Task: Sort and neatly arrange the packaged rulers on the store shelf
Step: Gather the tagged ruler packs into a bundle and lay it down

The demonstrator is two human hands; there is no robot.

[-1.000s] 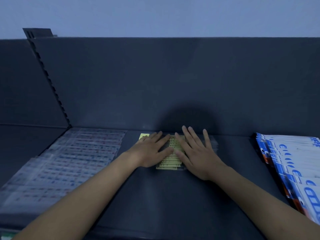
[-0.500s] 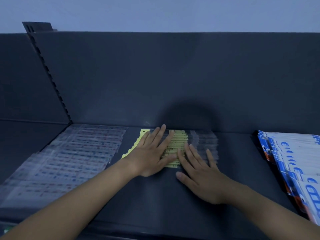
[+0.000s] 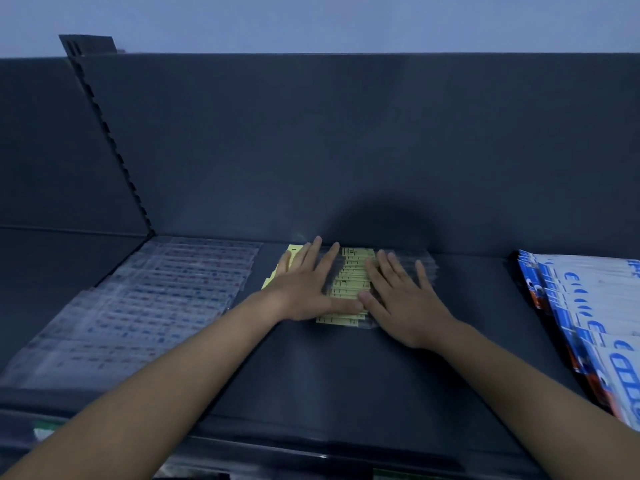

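1. Across the lower view runs the dark grey metal store shelf (image 3: pixel 346 382), with a tall back panel of the same grey rising from its rear edge.
2. At the shelf's left end, from the rear corner to the front edge, lies a broad overlapping spread of clear-sleeved rulers with red and blue markings (image 3: pixel 138 306), laid in fairly even rows.
3. At the right end sits a fanned row of blue-and-white printed packets (image 3: pixel 588 306), overlapping toward the front edge; their contents cannot be made out.
4. Midway along the rear edge, close to the back panel, lies the stepped stack of pale yellow rulers in clear plastic sleeves (image 3: pixel 351 282). A few yellow ends jut out on its left side.
5. The right hand (image 3: pixel 407 301) lies flat on the stack's right half, fingers straight and spread, gripping nothing.
6. The left hand (image 3: pixel 306 289) presses flat on the left half in the same way, its thumb close to the right thumb.
7. The step in hand looks like squaring up the yellow stack. The next move probably calls for nudging the stray left ends inward with even, light pressure, since the slick sleeves may slide apart.
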